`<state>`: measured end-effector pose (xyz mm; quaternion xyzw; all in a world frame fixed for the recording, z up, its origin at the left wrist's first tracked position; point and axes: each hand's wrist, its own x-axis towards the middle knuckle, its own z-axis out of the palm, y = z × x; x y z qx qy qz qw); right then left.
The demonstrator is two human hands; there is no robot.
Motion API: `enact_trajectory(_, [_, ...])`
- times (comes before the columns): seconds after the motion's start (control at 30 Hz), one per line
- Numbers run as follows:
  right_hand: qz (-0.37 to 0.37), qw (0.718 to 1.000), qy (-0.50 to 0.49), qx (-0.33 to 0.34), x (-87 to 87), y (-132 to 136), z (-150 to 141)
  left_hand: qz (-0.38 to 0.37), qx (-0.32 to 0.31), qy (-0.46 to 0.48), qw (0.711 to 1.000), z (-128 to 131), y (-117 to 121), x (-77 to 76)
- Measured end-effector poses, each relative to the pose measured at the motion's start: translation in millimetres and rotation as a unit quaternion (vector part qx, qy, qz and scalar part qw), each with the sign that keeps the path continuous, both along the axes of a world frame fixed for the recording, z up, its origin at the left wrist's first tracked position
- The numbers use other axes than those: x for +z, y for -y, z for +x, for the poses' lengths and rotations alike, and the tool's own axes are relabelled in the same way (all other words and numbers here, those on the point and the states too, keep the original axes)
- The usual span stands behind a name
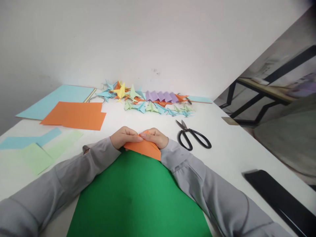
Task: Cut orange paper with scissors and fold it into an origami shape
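Note:
Between my hands is a folded piece of orange paper point(144, 148), held up over the near part of the table. My left hand point(125, 136) pinches it at its upper left, thumb lying along the top. My right hand point(156, 136) grips its upper right, and the two thumbs almost meet. The fingers behind the paper are hidden. Directly below and toward me lies a large green sheet point(138, 197). To the right of my right hand rest scissors point(187, 130) with black handles, their blades slightly apart.
Folded paper stars and shapes point(120, 92) line the wall, beside a purple pleated strip point(161, 96). Orange sheets point(76, 115), a light blue stack point(56, 98) and green offcuts point(38, 158) lie left. A black flat object point(281, 197) sits near the right edge.

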<state>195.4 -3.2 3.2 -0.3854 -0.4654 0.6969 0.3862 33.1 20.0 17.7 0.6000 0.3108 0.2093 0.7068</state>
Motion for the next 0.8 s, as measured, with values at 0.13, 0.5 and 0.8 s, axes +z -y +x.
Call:
enact_trajectory(0.13, [0.005, 1.000, -0.017, -0.001, -2.6, -1.1, 1.1, 0.050, 0.002, -0.012, 0.999, -0.4, 2.1, 1.8])
enact_trajectory(0.5, [0.010, 1.000, 0.006, 0.022, -0.5, 1.3, 3.1, -0.020, 0.092, 0.044, 0.995, 3.0, -4.3, -3.6])
enact_trajectory(0.8, [0.131, 0.974, 0.163, 0.091, -0.8, 13.7, -5.7, 0.051, 0.025, -0.013, 0.998, 6.2, 0.9, -2.5])
